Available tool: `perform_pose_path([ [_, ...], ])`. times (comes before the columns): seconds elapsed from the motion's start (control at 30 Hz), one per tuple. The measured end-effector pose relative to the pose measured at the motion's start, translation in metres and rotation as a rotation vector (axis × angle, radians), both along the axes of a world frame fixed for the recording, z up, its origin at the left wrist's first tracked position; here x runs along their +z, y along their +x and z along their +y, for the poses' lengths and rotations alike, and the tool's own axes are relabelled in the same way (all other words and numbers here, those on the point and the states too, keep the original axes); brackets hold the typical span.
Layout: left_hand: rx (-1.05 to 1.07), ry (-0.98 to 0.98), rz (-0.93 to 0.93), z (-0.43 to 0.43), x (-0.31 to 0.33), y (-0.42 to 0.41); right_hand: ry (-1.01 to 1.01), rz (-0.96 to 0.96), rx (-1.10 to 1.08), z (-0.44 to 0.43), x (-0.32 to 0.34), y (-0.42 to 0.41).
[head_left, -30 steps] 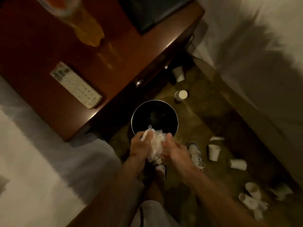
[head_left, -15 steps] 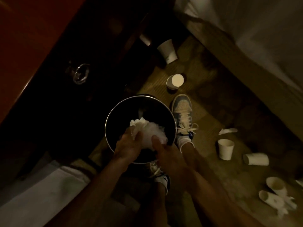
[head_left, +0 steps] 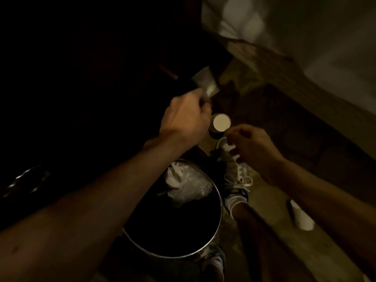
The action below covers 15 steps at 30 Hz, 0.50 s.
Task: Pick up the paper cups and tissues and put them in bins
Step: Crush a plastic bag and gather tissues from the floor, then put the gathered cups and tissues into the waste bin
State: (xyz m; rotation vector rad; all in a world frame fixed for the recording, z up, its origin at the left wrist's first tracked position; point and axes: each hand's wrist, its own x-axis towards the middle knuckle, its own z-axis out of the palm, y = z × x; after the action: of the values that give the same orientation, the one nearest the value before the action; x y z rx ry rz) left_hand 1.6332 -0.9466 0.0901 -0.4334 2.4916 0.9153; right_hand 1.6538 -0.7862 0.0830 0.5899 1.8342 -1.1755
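Note:
A round black bin (head_left: 219, 216) with a metal rim stands on the floor below my arms, and a white wad of tissues and plastic (head_left: 186, 183) lies inside it. Beyond it my left hand (head_left: 183, 121) has its fingers curled at the near end of a tipped paper cup (head_left: 204, 80); blur hides whether it grips the cup. An upright paper cup (head_left: 221, 123) stands between my hands. My right hand (head_left: 251, 146), just right of that cup, hangs loosely curled and holds nothing. Another paper cup (head_left: 301, 218) lies on the floor under my right forearm.
My sneakers (head_left: 236, 176) stand right beside the bin. A dark cabinet with a metal ring handle (head_left: 26, 180) fills the left side. A bed with a white sheet (head_left: 305, 37) and its wooden base (head_left: 284, 78) run along the right.
Both hands have let go of the tissue wad, which now lies in the bin. My left hand has reached forward to the tipped cup, and my right hand has moved towards the upright cup.

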Motion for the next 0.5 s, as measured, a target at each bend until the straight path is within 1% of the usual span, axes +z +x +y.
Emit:
perform_pose_path([
  [0.03, -0.027, 0.034, -0.075, 0.004, -0.017, -0.012, 0.016, -0.001, 0.016, 0.002, -0.014, -0.005],
  [0.1, 0.011, 0.107, -0.229, 0.011, -0.049, -0.031, 0.022, -0.026, 0.014, 0.005, -0.042, -0.010],
  [0.13, 0.048, 0.135, -0.272, 0.014, -0.062, -0.038, 0.028, -0.023, 0.008, 0.006, -0.056, -0.010],
  [0.17, 0.073, 0.155, -0.287, 0.017, -0.075, -0.044, 0.057, 0.021, 0.034, 0.008, -0.069, -0.009],
  [0.27, 0.089, 0.172, -0.306, 0.021, -0.111, -0.062, 0.201, 0.304, 0.289, 0.008, -0.104, 0.001],
  [0.3, 0.097, 0.172, -0.324, 0.022, -0.124, -0.068, 0.215, 0.353, 0.320, 0.007, -0.113, 0.005],
  [0.4, 0.131, 0.136, -0.297, 0.025, -0.155, -0.084, 0.178, 0.375, 0.311, 0.003, -0.141, 0.009],
  [0.5, 0.017, 0.060, -0.172, 0.029, -0.176, -0.092, 0.152, 0.448, 0.270, 0.000, -0.160, 0.010],
])
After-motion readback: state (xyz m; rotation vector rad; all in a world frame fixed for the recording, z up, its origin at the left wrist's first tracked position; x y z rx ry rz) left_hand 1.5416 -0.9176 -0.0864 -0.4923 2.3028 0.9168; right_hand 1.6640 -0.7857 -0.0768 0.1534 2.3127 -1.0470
